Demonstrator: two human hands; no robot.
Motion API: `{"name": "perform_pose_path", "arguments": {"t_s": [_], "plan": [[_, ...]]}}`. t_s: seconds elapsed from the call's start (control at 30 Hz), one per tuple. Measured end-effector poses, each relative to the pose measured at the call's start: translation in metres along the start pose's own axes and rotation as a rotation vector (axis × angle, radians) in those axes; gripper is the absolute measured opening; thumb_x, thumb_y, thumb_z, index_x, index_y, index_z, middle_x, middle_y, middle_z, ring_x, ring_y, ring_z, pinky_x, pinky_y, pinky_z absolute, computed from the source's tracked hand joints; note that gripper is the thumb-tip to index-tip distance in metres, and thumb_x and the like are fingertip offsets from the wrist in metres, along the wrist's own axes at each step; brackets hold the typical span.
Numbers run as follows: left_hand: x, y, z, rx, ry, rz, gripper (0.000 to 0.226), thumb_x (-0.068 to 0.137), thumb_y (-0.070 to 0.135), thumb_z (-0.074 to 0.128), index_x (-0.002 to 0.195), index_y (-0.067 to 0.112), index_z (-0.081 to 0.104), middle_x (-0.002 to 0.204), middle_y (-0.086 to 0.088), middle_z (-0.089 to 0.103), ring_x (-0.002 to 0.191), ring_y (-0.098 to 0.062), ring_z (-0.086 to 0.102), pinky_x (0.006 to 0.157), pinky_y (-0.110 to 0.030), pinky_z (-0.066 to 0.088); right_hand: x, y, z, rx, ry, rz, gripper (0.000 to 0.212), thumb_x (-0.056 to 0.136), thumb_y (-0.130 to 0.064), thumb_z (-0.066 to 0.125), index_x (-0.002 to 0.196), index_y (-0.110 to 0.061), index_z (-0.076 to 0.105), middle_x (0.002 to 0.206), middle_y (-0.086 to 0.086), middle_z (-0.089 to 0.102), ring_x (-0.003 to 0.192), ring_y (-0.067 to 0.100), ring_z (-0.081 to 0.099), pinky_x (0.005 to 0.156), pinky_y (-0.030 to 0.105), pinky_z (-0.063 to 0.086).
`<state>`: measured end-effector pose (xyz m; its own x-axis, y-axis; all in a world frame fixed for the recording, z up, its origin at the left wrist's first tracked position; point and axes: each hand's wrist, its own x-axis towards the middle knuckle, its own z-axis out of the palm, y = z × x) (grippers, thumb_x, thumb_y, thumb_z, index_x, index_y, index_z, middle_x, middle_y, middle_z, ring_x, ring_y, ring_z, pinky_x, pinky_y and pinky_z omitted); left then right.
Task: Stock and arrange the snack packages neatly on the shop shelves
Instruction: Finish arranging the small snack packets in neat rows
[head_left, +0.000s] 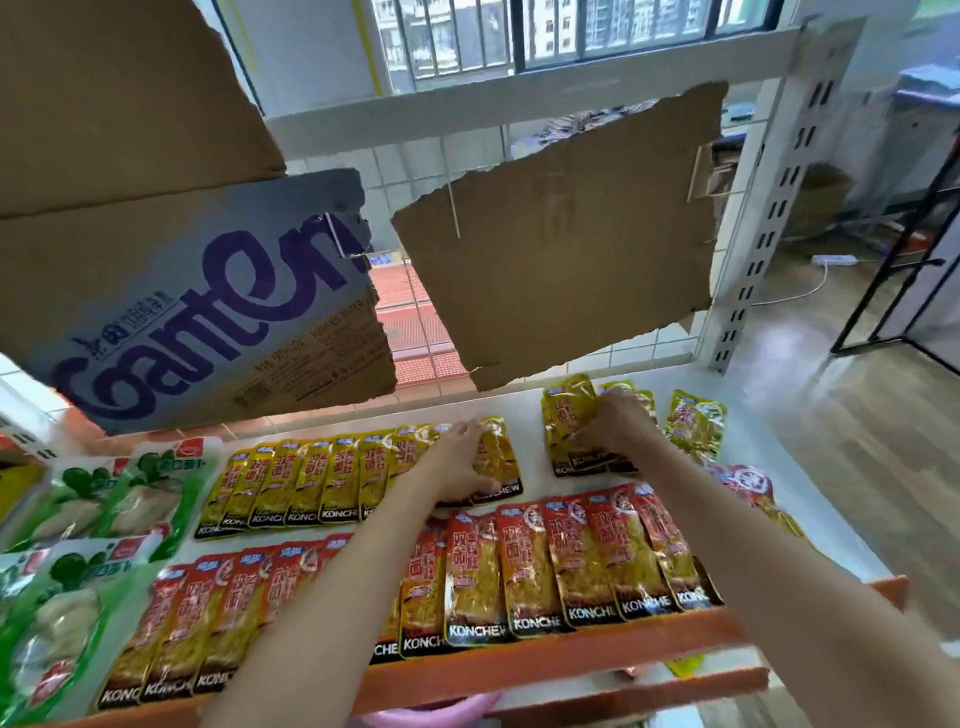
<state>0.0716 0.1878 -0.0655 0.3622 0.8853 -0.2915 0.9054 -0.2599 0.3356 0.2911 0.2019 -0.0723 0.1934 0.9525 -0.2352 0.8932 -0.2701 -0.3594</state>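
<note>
I see a Ganten water carton (208, 291) hanging at upper left, a torn cardboard sheet (566, 249) beside it, and a white power strip (834, 258) on the wooden floor (878, 441).

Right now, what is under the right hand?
Under the right hand lies a small bunch of yellow packages on the white shelf. The hand covers their middle, so their count is unclear.

snack packets (530, 566): glossy plastic foil | shelf (810, 499): smooth white | cardboard sheet (561, 249): matt, torn-edged
</note>
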Motion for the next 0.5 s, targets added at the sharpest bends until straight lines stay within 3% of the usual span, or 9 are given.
{"name": "perform_pose_path", "arguments": {"t_s": [0.07, 0.13, 0.23, 0.33, 0.37, 0.43, 0.5], "plan": [[-0.001, 0.001, -0.002, -0.050, 0.006, -0.018, 0.081, 0.078, 0.028, 0.074, 0.143, 0.017, 0.027, 0.150, -0.004, 0.026, 0.134, -0.023, 0.032, 0.105, -0.033, 0.029, 0.002, 0.002, -0.004, 0.076, -0.046, -0.003, 0.031, 0.074, -0.030, 0.072, 0.087, -0.005, 0.061, 0.095, 0.011, 0.063, 0.084, 0.025, 0.056, 0.065, 0.026, 0.041], [-0.002, 0.002, -0.002, -0.075, 0.022, -0.030, 0.079, 0.077, 0.026, 0.076, 0.141, 0.020, 0.030, 0.148, -0.003, 0.029, 0.132, -0.023, 0.035, 0.103, -0.033, 0.031, 0.003, 0.001, -0.009, 0.194, -0.046, -0.007, 0.018, 0.077, -0.020, 0.067, 0.070, -0.007, 0.057, 0.077, 0.010, 0.059, 0.071, 0.023, 0.053, 0.053, 0.025, 0.036], [0.000, 0.002, 0.001, -0.108, 0.034, -0.074, 0.084, 0.075, 0.025, 0.077, 0.143, 0.019, 0.027, 0.147, -0.005, 0.032, 0.132, -0.024, 0.035, 0.105, -0.034, 0.031, 0.001, -0.014, -0.013, 0.397, -0.082, -0.065, 0.022, 0.079, -0.019, 0.065, 0.061, -0.009, 0.057, 0.059, 0.006, 0.052, 0.052, 0.018, 0.047, 0.043, 0.023, 0.031], [-0.001, 0.005, 0.001, -0.119, 0.041, -0.121, 0.096, 0.074, 0.026, 0.078, 0.148, 0.016, 0.016, 0.150, -0.007, 0.030, 0.136, -0.025, 0.031, 0.110, -0.035, 0.028, -0.008, -0.033, 0.001, 0.523, -0.160, -0.099, 0.024, 0.077, -0.017, 0.067, 0.057, -0.007, 0.059, 0.050, 0.006, 0.051, 0.041, 0.013, 0.047, 0.041, 0.019, 0.035], [0.000, 0.006, 0.001, -0.117, 0.042, -0.130, 0.097, 0.074, 0.026, 0.078, 0.148, 0.016, 0.015, 0.151, -0.008, 0.029, 0.137, -0.025, 0.030, 0.111, -0.034, 0.028, -0.012, -0.037, 0.010, 0.536, -0.173, -0.116, 0.021, 0.078, -0.015, 0.066, 0.060, -0.004, 0.060, 0.053, 0.008, 0.053, 0.043, 0.014, 0.051, 0.042, 0.019, 0.038], [0.001, 0.007, 0.002, -0.108, 0.034, -0.141, 0.098, 0.075, 0.024, 0.077, 0.149, 0.016, 0.013, 0.153, -0.007, 0.026, 0.139, -0.024, 0.027, 0.113, -0.033, 0.026, -0.016, -0.040, 0.025, 0.378, -0.130, -0.190, 0.018, 0.080, -0.020, 0.062, 0.074, -0.004, 0.064, 0.071, 0.013, 0.062, 0.066, 0.022, 0.061, 0.055, 0.024, 0.041], [0.002, 0.007, 0.002, -0.076, 0.020, -0.143, 0.100, 0.076, 0.025, 0.077, 0.149, 0.015, 0.010, 0.155, -0.006, 0.019, 0.142, -0.023, 0.020, 0.115, -0.035, 0.021, -0.017, -0.041, 0.030, 0.162, -0.071, -0.225, 0.031, 0.084, -0.036, 0.061, 0.088, -0.005, 0.066, 0.090, 0.015, 0.066, 0.089, 0.029, 0.062, 0.066, 0.029, 0.042]]}}
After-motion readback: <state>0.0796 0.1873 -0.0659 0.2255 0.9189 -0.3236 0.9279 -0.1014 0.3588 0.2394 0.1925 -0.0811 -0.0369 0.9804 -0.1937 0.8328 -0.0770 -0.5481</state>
